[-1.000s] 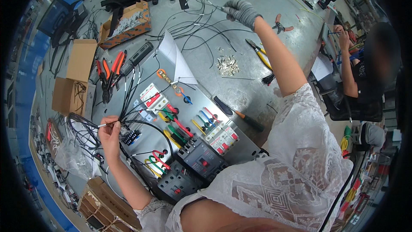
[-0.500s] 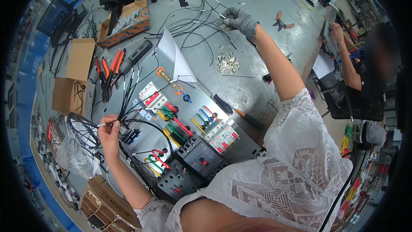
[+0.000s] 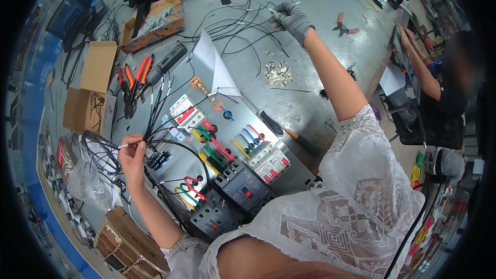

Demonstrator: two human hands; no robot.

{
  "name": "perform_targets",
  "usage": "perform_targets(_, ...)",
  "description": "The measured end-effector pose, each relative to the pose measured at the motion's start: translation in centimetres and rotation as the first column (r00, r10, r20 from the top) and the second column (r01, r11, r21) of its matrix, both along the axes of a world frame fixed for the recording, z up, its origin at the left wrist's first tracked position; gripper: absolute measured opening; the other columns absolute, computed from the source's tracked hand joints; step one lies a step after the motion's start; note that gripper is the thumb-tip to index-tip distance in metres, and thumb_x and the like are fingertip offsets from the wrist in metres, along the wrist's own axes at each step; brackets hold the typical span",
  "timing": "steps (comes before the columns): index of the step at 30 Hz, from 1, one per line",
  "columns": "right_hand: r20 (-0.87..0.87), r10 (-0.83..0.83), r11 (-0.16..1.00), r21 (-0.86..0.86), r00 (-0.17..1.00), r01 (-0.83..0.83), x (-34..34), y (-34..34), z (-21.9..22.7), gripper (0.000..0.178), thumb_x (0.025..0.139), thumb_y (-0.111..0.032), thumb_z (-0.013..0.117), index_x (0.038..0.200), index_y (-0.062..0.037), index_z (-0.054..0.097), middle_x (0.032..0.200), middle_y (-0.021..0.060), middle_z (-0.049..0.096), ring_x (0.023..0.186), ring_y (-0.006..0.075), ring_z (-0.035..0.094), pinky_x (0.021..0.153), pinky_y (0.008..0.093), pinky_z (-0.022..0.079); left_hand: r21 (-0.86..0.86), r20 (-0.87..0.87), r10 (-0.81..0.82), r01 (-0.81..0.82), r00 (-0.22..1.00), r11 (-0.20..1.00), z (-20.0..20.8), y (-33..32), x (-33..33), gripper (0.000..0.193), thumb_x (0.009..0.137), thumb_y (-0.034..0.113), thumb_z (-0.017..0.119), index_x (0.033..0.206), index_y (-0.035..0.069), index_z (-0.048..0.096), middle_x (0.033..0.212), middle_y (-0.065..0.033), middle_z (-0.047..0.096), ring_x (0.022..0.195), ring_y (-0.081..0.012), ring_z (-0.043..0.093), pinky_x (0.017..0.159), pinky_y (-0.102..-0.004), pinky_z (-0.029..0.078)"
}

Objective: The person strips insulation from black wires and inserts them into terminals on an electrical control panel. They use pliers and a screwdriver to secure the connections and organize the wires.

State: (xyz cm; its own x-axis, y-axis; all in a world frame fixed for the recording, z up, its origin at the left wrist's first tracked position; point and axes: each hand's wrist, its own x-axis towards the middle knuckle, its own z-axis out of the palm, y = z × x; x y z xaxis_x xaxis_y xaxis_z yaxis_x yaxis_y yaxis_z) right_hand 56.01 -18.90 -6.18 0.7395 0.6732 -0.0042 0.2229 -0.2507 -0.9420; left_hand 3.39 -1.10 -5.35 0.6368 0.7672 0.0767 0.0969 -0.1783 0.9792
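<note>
The black wires (image 3: 148, 133) are gathered at the left side of the metal mounting plate (image 3: 295, 171), beside the black terminal block (image 3: 159, 160), and are pinched there between the thumb and fingers of the bare left hand (image 3: 133, 157), with a white sleeve (image 3: 123, 146) jutting out past the fingertips. By the gloved right hand (image 3: 292, 20), reached far out over the table (image 3: 305, 64), a white-tipped wire end (image 3: 272, 10) appears to be held between closed fingertips. On the plate, much seems done — the two large dark breakers (image 3: 247, 187) and the small white breakers (image 3: 269, 163) are mounted, and thick coloured wires (image 3: 220, 147) are run in beside them. The black wiring is judged only part-way along: several sleeved ends are left fanned upward, unconnected as far as can be seen, and more strands are spread across the table near the right hand. Whether any are fixed in the terminal block cannot be told. Farther out, a heap of small metal pieces (image 3: 278, 74) is left loose, and the red-handled pliers (image 3: 128, 104) are laid aside — neither is touched by a hand
</note>
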Motion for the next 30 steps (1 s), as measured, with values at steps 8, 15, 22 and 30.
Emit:
perform_targets(8,0.828,0.184,0.911,-0.346,0.529,0.225,-1.8,4.9,-0.9,0.028,0.077,-0.018,0.064,0.104,-0.0116,0.061,0.093,0.0131,0.063,0.094,0.0323,0.058,0.085,0.04,0.046,-0.011,-0.009,0.021,-0.022,1.0,1.0,0.3,-0.1,-0.1,0.009,0.082,-0.001,0.059,0.09,0.003,0.054,0.093,-0.0038,0.055,0.079,-0.0083,0.047,0.071,-0.0204,0.037)
perform_targets(15,0.708,0.334,0.802,-0.56,0.622,0.207,0.1,10.4,-3.9,0.024,0.08,-0.024,0.063,0.097,-0.0071,0.064,0.102,0.0178,0.063,0.095,0.0332,0.061,0.081,0.0443,0.049,0.002,-0.008,0.01,-0.01,1.0,1.0,0.1,0.0,0.2,0.01,0.082,-0.001,0.06,0.09,0.003,0.055,0.093,-0.0034,0.056,0.082,-0.0086,0.05,0.074,-0.0215,0.039)
perform_targets(22,0.775,0.076,0.937,-0.271,0.627,0.221,1.4,7.6,2.1,0.022,0.081,-0.025,0.063,0.094,-0.0083,0.063,0.095,0.0185,0.064,0.09,0.0361,0.06,0.077,0.0433,0.048,-0.034,-0.05,0.032,-0.034,0.998,0.999,0.8,-0.2,-0.6,0.01,0.082,0.004,0.061,0.09,0.004,0.055,0.094,-0.0032,0.055,0.084,-0.0098,0.048,0.079,-0.0224,0.037)
perform_targets(30,0.584,0.216,0.96,-0.273,0.782,-0.062,5.3,2.2,5.2,0.014,0.075,-0.013,0.069,0.086,-0.0062,0.064,0.079,0.0082,0.066,0.072,0.0208,0.06,0.069,0.0329,0.048,-0.004,-0.049,0.019,-0.019,0.999,1.0,0.2,0.1,-0.3,0.009,0.082,0.0,0.058,0.089,0.003,0.054,0.094,-0.0027,0.054,0.077,-0.0079,0.047,0.069,-0.0209,0.038)
